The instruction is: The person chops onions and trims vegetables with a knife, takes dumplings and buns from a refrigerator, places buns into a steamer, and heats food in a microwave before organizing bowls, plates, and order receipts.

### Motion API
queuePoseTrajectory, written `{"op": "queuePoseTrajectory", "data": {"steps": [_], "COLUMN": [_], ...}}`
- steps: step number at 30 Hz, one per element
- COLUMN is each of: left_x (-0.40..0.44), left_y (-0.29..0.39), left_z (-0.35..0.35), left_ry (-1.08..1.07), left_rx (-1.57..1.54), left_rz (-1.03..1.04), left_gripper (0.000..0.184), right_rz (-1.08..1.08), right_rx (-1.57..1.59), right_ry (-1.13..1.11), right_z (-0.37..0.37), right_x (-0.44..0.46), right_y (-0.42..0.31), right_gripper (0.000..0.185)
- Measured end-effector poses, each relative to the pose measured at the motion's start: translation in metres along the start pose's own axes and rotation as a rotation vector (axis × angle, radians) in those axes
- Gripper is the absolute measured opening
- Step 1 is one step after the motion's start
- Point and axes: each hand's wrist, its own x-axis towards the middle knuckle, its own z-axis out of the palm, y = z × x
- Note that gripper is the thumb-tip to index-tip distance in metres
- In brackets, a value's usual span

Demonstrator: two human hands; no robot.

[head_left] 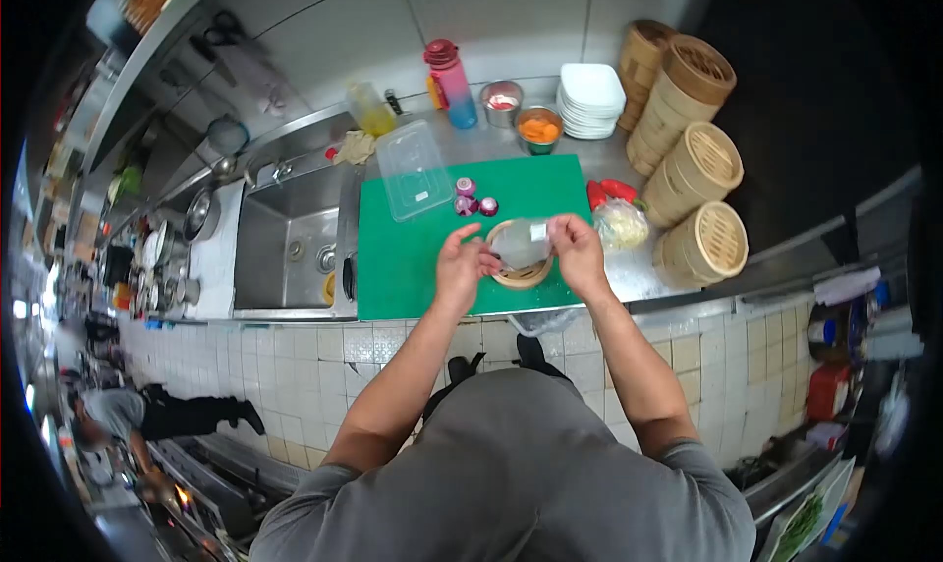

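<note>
Between my two hands is a translucent whitish sheet or thin piece (515, 244), above a small round bamboo steamer (524, 279) on the green cutting board (403, 282). My right hand (577, 252) pinches its right edge, where a small white patch shows. At its left edge is my left hand (462, 267), with the thumb and fingers partly spread; whether they grip it is unclear. Several pieces of red onion (466, 205) lie on the board behind my hands. A clear plastic lid or tray (414, 169) rests on the board's back left part.
Stacked bamboo steamers (693, 174), red peppers (617, 190) and a bagged pale vegetable (620, 225) stand right. Behind are white plates (590, 100), metal bowls (539, 130) and a bottle (452, 85). A sink (295, 238) is left; another person (118, 411) works at a stove.
</note>
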Motion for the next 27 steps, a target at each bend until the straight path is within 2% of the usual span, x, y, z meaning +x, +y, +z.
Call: {"op": "queuePoseTrajectory", "data": {"steps": [1, 2, 3, 5, 6, 7, 9, 10, 11, 12, 13, 15, 17, 19, 20, 21, 22, 23, 25, 27], "left_x": [0.001, 0.002, 0.0, 0.001, 0.001, 0.0, 0.001, 0.002, 0.003, 0.006, 0.014, 0.028, 0.02, 0.014, 0.014, 0.013, 0.014, 0.016, 0.02, 0.014], "left_y": [0.0, 0.0, -0.003, -0.009, -0.004, 0.001, 0.006, 0.001, -0.003, -0.006, -0.011, -0.028, 0.002, 0.004, 0.0, -0.001, -0.006, -0.015, -0.012, 0.001], "left_z": [-0.004, -0.006, -0.008, -0.008, -0.002, 0.002, 0.011, 0.015, 0.017, 0.019, 0.018, 0.015, 0.032, 0.042, 0.047, 0.05, 0.047, 0.042, 0.043, 0.045], "left_ry": [0.056, 0.005, -0.015, -0.243, -0.334, -0.344, -0.411, -0.415, -0.326, -0.233, -0.229, -0.226, -0.21, -0.226, -0.201, -0.175, -0.192, -0.166, -0.111, -0.11], "left_rx": [-0.074, 0.274, 0.276, 1.06, 1.023, 1.016, 1.188, 1.185, 1.192, 1.2, 1.211, 1.205, 1.232, 1.276, 1.284, 1.286, 1.3, 1.261, 1.202, 1.305], "left_rz": [-0.03, -0.062, -0.071, 0.5, 0.404, 0.402, 0.45, 0.445, 0.402, 0.362, 0.358, 0.249, 0.191, 0.129, 0.118, 0.113, 0.118, 0.131, 0.147, 0.12], "left_gripper": [0.042, 0.051, 0.051, 0.065, 0.077, 0.077, 0.076, 0.076, 0.073, 0.071, 0.071, 0.074, 0.073, 0.072, 0.074, 0.077, 0.077, 0.076, 0.075, 0.069], "right_rz": [-0.011, -0.128, -0.124, -0.133, -0.028, 0.076, 0.278, 0.455, 0.633, 0.762, 0.882, 0.806, 0.764, 1.008, 1.016, 1.064, 1.002, 0.999, 0.813, 0.423], "right_rx": [0.018, 0.006, 0.001, 0.352, 0.448, 0.544, 0.638, 0.599, 0.56, 0.643, 0.729, 0.654, 0.62, 0.488, 0.521, -0.124, -0.769, -0.761, -0.705, -0.445], "right_ry": [0.081, 0.116, 0.136, 0.402, 0.399, 0.392, 0.175, 0.277, 0.378, 0.484, 0.611, 0.765, 0.564, 0.462, 0.471, 0.038, -0.402, -0.392, -0.641, -0.379], "right_z": [0.002, -0.003, -0.011, -0.035, -0.046, -0.064, -0.166, -0.175, -0.182, -0.203, -0.223, -0.171, -0.143, -0.091, -0.075, -0.065, -0.06, -0.06, -0.063, -0.054], "right_x": [-0.006, -0.009, -0.018, -0.042, -0.061, -0.086, -0.133, -0.154, -0.175, -0.188, -0.201, -0.176, -0.143, -0.1, -0.083, -0.067, -0.062, -0.066, -0.069, -0.061], "right_y": [-0.001, 0.001, 0.0, -0.011, -0.02, -0.025, 0.098, 0.122, 0.148, 0.226, 0.301, 0.338, 0.408, 0.325, 0.281, 0.239, 0.202, 0.173, 0.123, 0.069], "right_gripper": [0.008, 0.009, 0.009, 0.012, 0.014, 0.017, 0.022, 0.022, 0.023, 0.025, 0.027, 0.028, 0.036, 0.035, 0.035, 0.036, 0.038, 0.038, 0.034, 0.025]}}
